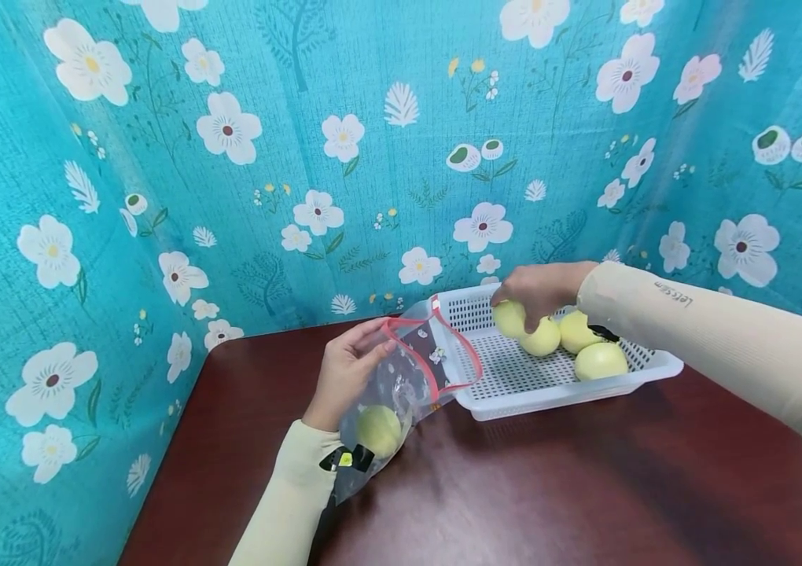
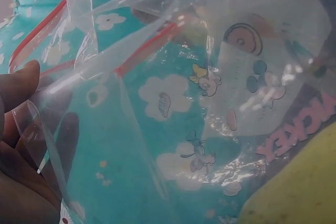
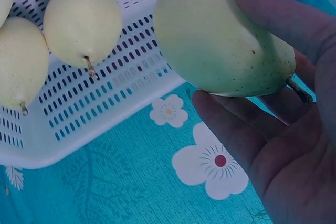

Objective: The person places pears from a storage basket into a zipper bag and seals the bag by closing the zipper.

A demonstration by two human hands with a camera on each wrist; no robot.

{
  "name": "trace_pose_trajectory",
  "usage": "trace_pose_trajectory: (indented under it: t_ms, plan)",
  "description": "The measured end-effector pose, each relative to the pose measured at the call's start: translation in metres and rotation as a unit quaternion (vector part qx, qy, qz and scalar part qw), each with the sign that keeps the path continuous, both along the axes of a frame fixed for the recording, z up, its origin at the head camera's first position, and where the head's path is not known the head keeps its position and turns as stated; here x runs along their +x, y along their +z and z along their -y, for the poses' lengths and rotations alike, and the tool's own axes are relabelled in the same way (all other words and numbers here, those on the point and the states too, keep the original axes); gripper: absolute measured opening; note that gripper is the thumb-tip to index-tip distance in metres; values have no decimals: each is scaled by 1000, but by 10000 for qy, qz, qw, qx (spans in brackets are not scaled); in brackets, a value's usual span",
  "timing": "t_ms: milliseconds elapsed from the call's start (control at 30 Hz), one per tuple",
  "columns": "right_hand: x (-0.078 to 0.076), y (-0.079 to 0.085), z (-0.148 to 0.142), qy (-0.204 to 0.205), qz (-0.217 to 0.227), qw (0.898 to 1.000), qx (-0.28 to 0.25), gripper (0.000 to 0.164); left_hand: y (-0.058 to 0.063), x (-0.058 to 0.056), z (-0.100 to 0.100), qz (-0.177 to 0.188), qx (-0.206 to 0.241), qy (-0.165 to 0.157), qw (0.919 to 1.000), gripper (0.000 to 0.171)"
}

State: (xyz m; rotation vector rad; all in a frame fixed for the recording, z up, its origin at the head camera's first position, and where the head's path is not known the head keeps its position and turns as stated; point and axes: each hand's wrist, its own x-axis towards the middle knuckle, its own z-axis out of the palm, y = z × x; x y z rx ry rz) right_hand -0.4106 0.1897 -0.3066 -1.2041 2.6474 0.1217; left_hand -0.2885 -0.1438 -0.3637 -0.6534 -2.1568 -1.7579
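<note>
My left hand (image 1: 341, 376) pinches the edge of a clear plastic zip bag (image 1: 401, 385) near its red-trimmed mouth, which gapes toward the basket. One yellow-green pear (image 1: 378, 431) lies low inside the bag. In the left wrist view, cartoon prints show on the film, and my thumb and fingers grip its edge. Over the white perforated basket (image 1: 507, 409), my right hand (image 1: 541, 289) holds a pear (image 3: 220, 40) between thumb and fingers, its stem toward the palm. Other pears (image 1: 601, 362) sit in the basket's right part, below my right hand and forearm.
A dark red-brown table (image 1: 549, 479) carries the basket and bag. Behind it and at the left hangs a turquoise flowered cloth (image 1: 373, 173). The bag's mouth touches or overlaps the basket's left end; I cannot tell which.
</note>
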Motion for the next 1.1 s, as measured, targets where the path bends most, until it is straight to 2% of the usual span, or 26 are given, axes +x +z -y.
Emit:
trace_pose_trajectory:
  t_ms: [467, 633, 833, 1100]
  plan:
    - [9, 22, 6, -13, -111, 9999, 131, 66, 3, -1, -1, -124, -36, -26, 9999, 37]
    - [15, 28, 12, 73, -88, 9998, 131, 65, 0, 1, -1, -49, -49, 48, 10000, 37]
    - [25, 38, 19, 205, -230, 9994, 172, 66, -4, 2, -3, -72, 35, -58, 10000, 35]
    - [36, 49, 32, 463, -365, 9981, 182, 68, -3, 2, -3, -111, 2, -38, 9999, 36]
